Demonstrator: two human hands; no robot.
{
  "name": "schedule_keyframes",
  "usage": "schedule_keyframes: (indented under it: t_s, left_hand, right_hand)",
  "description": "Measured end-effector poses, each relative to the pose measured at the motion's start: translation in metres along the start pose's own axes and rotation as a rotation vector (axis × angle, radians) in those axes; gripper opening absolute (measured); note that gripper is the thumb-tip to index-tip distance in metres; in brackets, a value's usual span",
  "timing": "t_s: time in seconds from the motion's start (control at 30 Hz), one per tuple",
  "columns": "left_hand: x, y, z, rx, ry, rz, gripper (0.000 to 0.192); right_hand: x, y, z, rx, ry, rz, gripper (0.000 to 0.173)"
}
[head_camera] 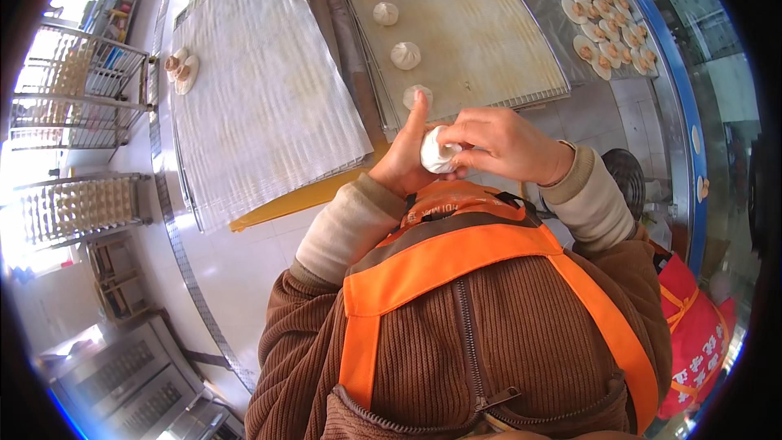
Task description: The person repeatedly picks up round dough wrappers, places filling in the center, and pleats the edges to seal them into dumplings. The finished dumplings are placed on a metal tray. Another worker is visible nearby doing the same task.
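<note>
A partly pleated dough bun (432, 156) rests in my left hand (397, 156), whose thumb points up along its side. The fingers of my right hand (510, 140) pinch the bun's gathered rim, and an opening shows there. Just beyond my hands, a row of closed, pleated buns (405, 56) runs along the left edge of a mesh-lined wire tray (470, 24). The nearest bun (418, 96) is partly covered by my left thumb. Flat dough wrappers topped with filling (605, 18) lie clustered on a grey sheet (540, 9) at the far right.
Another mesh-lined tray (263, 85) on the left carries a few filled wrappers (182, 71) at its left edge. A blue belt (687, 91) with scattered dough pieces runs along the right. Loaded racks (79, 211) stand far left. A person in a red apron (693, 336) is at lower right.
</note>
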State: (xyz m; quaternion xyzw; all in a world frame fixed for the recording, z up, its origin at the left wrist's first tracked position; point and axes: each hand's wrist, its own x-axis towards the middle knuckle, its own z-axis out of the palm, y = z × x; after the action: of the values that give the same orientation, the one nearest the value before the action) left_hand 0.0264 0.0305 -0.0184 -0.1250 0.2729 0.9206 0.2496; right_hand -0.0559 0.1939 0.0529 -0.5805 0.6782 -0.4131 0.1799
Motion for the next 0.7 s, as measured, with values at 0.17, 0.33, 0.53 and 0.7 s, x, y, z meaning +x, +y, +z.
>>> schedule_keyframes:
  t_s: [0.17,0.33,0.53,0.7]
  left_hand:
    - [0.002,-0.015,0.018,-0.195,0.190,0.404,0.069]
    - [0.002,-0.022,0.025,-0.149,0.232,0.546,0.062]
    - [0.009,-0.027,0.017,-0.355,0.266,0.428,0.063]
    - [0.013,-0.020,0.006,-0.399,0.044,0.164,0.065]
  right_hand:
    - [-0.005,-0.005,0.009,-0.032,0.169,0.057,0.014]
    - [-0.007,-0.008,0.025,0.083,0.271,0.168,0.009]
    - [-0.003,-0.003,0.026,-0.204,0.266,-0.036,0.015]
    - [-0.003,-0.002,0.010,-0.145,0.056,-0.104,0.016]
